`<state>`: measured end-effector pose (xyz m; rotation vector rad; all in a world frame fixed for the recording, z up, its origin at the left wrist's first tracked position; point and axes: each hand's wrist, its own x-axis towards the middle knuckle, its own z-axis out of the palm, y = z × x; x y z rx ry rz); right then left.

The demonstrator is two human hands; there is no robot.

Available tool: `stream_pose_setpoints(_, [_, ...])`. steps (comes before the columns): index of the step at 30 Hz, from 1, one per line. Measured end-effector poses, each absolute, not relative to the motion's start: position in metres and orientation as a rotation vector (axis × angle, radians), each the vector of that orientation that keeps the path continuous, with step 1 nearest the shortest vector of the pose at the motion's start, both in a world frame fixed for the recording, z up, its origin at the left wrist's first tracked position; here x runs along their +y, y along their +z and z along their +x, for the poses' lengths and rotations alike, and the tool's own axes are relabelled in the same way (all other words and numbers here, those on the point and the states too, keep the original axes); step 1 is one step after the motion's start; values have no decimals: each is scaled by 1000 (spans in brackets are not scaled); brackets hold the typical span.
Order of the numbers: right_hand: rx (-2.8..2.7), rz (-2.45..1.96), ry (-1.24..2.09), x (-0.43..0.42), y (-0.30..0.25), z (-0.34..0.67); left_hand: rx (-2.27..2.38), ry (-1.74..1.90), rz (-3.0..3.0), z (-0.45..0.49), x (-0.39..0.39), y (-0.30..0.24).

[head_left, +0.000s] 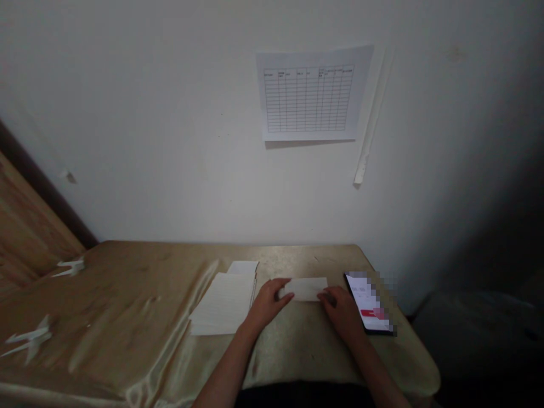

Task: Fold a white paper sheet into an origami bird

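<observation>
A small white rectangle of paper, wider than it is deep, is held between my two hands above the near part of the table. My left hand pinches its left end, thumb below and fingers above. At the right end, my right hand has its fingers curled in on the paper's lower corner. Just left of my left hand lies a stack of lined paper sheets, with another sheet sticking out behind it. Whether the held paper is folded in layers I cannot tell.
A phone with a lit screen lies right of my right hand. Two folded paper shapes, like cranes or planes, sit at the far left of the cloth-covered table. A printed table sheet hangs on the wall behind.
</observation>
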<state>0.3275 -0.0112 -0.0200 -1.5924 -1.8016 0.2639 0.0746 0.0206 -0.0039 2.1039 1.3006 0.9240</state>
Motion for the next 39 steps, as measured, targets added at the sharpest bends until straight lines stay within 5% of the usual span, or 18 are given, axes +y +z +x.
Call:
stream_pose_setpoints(15, [-1918, -1683, -181, -4, -26, 316, 1343, 954, 2420, 76, 24, -15])
stream_pose_setpoints(39, [-1999, -1735, -177, -12, -24, 313, 1470, 839, 2521, 74, 23, -11])
